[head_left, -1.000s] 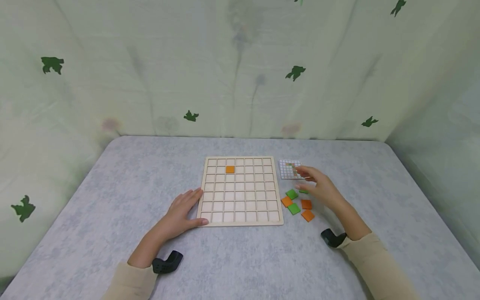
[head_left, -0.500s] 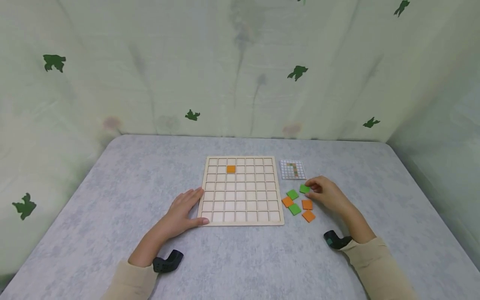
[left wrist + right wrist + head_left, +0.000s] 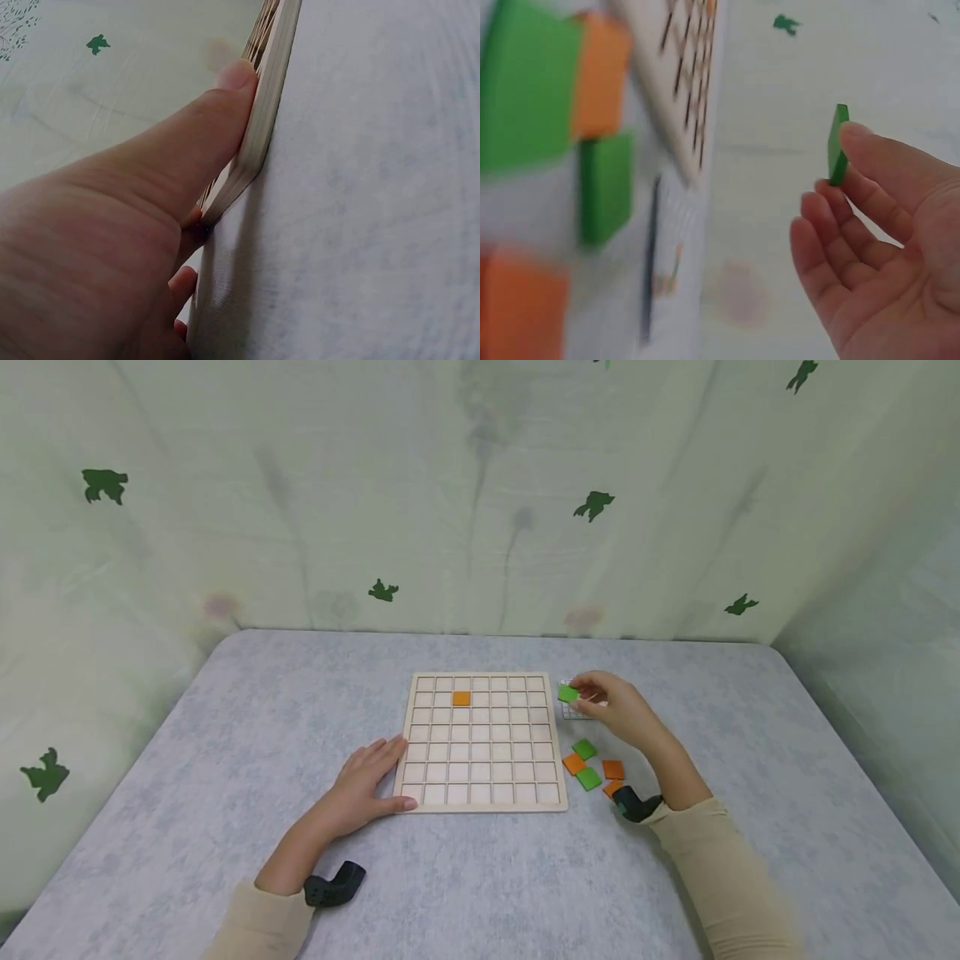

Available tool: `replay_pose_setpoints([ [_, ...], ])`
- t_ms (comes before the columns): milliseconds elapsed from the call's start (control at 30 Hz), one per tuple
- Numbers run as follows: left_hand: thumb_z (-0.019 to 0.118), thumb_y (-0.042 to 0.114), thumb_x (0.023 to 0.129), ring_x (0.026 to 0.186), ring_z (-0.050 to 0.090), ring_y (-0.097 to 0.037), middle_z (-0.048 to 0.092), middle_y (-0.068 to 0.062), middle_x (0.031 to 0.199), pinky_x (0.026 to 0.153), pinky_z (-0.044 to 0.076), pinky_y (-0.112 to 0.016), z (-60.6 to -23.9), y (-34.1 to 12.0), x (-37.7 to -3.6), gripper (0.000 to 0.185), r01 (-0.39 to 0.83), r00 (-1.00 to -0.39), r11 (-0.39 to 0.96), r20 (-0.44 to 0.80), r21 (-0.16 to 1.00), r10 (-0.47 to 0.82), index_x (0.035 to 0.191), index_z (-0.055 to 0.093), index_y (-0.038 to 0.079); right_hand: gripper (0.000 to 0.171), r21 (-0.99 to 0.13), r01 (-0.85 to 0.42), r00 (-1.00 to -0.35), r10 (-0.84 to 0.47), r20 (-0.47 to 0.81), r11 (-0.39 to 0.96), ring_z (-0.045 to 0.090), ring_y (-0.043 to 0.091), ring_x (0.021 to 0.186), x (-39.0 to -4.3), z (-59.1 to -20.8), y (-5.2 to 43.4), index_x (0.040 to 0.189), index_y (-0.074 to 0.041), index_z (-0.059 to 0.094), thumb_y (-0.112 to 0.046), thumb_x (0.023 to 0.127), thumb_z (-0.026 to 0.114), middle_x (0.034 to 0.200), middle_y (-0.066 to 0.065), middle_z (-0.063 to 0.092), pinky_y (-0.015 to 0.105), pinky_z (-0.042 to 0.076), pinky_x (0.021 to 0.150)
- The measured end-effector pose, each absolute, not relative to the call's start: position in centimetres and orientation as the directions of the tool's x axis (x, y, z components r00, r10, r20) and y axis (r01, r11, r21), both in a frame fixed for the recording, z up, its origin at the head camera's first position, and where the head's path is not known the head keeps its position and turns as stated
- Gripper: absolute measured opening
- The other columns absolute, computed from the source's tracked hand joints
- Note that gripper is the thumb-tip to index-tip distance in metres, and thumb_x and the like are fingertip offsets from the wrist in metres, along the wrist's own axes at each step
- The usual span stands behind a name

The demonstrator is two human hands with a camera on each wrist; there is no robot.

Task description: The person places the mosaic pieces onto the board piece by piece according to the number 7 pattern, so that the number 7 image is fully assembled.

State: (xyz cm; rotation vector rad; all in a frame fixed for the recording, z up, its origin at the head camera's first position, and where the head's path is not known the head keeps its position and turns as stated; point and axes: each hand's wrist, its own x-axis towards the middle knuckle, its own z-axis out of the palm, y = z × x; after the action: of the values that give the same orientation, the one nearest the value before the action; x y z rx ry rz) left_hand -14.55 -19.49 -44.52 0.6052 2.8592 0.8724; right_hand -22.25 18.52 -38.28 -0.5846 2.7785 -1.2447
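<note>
A wooden grid board (image 3: 480, 752) lies flat, with one orange tile (image 3: 461, 698) in a cell of its second row. My left hand (image 3: 362, 789) rests at the board's lower left corner. Its thumb (image 3: 195, 127) lies on the rim, and its other fingers are spread along the left side. My right hand (image 3: 618, 710) pinches a green tile (image 3: 568, 693) by its edge between thumb and fingers. That hand is raised in front of a small printed grid card (image 3: 577, 713) and partly hides it. The held tile is clear of the table in the right wrist view.
Several loose green and orange tiles lie right of the board, among them a green tile (image 3: 584, 749) and an orange tile (image 3: 613, 769). The right wrist camera (image 3: 636, 805) partly covers another orange tile. A pale curtain (image 3: 480, 527) hangs behind the table.
My right hand came back to the upper right loose green tile, took hold of it, then lifted it leftward over the card. The left hand stayed on the board.
</note>
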Motion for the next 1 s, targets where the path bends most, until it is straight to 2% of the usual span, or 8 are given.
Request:
replay_pose_setpoints([
  [167, 0.068, 0.046, 0.074, 0.132, 0.012, -0.034, 0.022, -0.013, 0.146, 0.104, 0.002, -0.049, -44.5, -19.6, -14.6, 0.091, 0.349, -0.915, 0.752, 0.031, 0.559, 0.402, 0.141, 0.025, 0.002, 0.032, -0.760, -0.367, -0.912, -0.369, 0.180, 0.537, 0.052, 0.020, 0.094, -24.2, -37.7, 14.5, 0.114, -0.005, 0.057, -0.016, 0.085, 0.063, 0.109, 0.007, 0.055, 0.034, 0.044, 0.082],
  [300, 0.069, 0.046, 0.074, 0.132, 0.012, -0.034, 0.022, -0.014, 0.145, 0.104, 0.002, -0.048, -44.6, -19.6, -14.6, 0.091, 0.338, -0.919, 0.751, 0.027, 0.568, 0.393, 0.141, 0.025, 0.003, 0.033, -0.773, -0.379, -0.902, -0.392, 0.184, 0.509, 0.052, 0.019, 0.094, -25.7, -38.6, 11.5, 0.116, -0.005, 0.057, -0.018, 0.086, 0.062, 0.110, 0.006, 0.054, 0.032, 0.043, 0.082],
  [433, 0.069, 0.047, 0.073, 0.132, 0.013, -0.034, 0.023, -0.014, 0.145, 0.104, 0.007, -0.050, -44.5, -19.5, -14.5, 0.091, 0.325, -0.922, 0.742, 0.020, 0.586, 0.388, 0.141, 0.027, 0.002, 0.031, -0.773, -0.363, -0.899, -0.412, 0.146, 0.520, 0.052, 0.018, 0.094, -26.7, -40.2, 9.5, 0.115, -0.006, 0.058, -0.018, 0.086, 0.062, 0.109, 0.005, 0.055, 0.030, 0.043, 0.081],
  [633, 0.071, 0.044, 0.072, 0.131, 0.016, -0.036, 0.023, -0.016, 0.144, 0.101, 0.017, -0.053, -44.3, -19.3, -14.5, 0.092, 0.315, -0.923, 0.721, 0.022, 0.617, 0.385, 0.140, 0.028, 0.001, 0.030, -0.772, -0.289, -0.903, -0.428, 0.025, 0.566, 0.052, 0.017, 0.091, -27.3, -41.9, 8.3, 0.115, -0.008, 0.059, -0.018, 0.086, 0.062, 0.105, 0.004, 0.055, 0.029, 0.044, 0.078],
  [867, 0.072, 0.043, 0.072, 0.130, 0.017, -0.036, 0.023, -0.017, 0.144, 0.101, 0.019, -0.053, -44.2, -19.3, -14.7, 0.092, 0.304, -0.926, 0.720, 0.015, 0.624, 0.378, 0.140, 0.027, 0.000, 0.028, -0.744, -0.282, -0.898, -0.441, -0.019, 0.606, 0.050, 0.015, 0.090, -27.4, -42.3, 7.5, 0.112, -0.009, 0.059, -0.016, 0.085, 0.063, 0.104, 0.003, 0.054, 0.029, 0.043, 0.077],
  [1000, 0.073, 0.042, 0.071, 0.130, 0.017, -0.036, 0.023, -0.017, 0.144, 0.101, 0.019, -0.053, -44.2, -19.3, -14.6, 0.093, 0.298, -0.927, 0.720, 0.009, 0.627, 0.375, 0.140, 0.027, 0.000, 0.028, -0.686, -0.314, -0.889, -0.456, -0.029, 0.656, 0.049, 0.015, 0.087, -27.6, -42.3, 7.0, 0.113, -0.010, 0.061, -0.015, 0.085, 0.063, 0.098, 0.003, 0.052, 0.029, 0.044, 0.074],
])
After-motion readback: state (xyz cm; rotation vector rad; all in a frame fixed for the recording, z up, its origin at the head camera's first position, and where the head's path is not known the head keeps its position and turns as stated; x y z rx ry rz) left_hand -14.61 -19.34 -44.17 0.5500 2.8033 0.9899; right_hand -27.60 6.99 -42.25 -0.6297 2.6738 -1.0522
